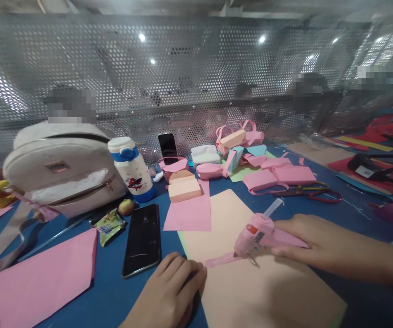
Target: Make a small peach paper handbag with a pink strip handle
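My right hand point(302, 241) is wrapped round the handle of a pink hot glue gun point(256, 234), with a clear glue stick point(273, 207) jutting from its back. The gun's nozzle points left and down at a narrow pink paper strip point(221, 260). My left hand point(172, 287) is closed, its thumb and fingers at the strip's left end. Beneath the strip lies a large peach paper sheet point(237, 291), with a green edge showing under it. Just beyond sits a peach paper block point(184, 189) on a pink sheet point(188, 217).
Left of my hands lie a black phone point(142, 239), a green snack packet point(110, 227) and a pink sheet point(42, 278). A white backpack point(63, 164) and bottle point(133, 171) stand behind. Pink paper pieces point(278, 175) and scissors point(309, 191) lie at back right, before a perforated metal panel point(189, 68).
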Tool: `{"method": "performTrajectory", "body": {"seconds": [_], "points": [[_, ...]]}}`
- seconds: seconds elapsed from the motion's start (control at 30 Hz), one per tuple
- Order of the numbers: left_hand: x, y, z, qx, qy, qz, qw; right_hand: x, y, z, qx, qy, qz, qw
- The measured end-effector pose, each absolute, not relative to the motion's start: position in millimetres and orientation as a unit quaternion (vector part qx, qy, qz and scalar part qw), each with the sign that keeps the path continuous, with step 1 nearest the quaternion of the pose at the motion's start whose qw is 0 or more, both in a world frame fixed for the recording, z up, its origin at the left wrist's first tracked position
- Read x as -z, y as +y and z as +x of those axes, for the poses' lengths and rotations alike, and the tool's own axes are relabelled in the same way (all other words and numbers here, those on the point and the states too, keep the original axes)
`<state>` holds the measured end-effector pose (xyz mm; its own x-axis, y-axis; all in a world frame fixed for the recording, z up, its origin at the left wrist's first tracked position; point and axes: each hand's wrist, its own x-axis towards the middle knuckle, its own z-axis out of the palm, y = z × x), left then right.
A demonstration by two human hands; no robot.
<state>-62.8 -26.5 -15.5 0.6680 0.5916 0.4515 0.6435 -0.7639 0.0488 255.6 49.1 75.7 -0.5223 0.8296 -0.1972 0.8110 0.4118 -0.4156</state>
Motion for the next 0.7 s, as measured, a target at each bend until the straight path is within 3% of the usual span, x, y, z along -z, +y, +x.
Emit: {"method": "performTrajectory", "body": {"seconds": [0.1,0.7], "points": [[8,-26,-61,0.229,-0.335,-0.911,0.067,-76,51,248,-0.249,-0.844,-0.475,-0.018],[0,-30,-62,0.184,-0.336,-0.923,0.048,-77,55,227,-0.25,-0.843,-0.476,-0.032]]}}
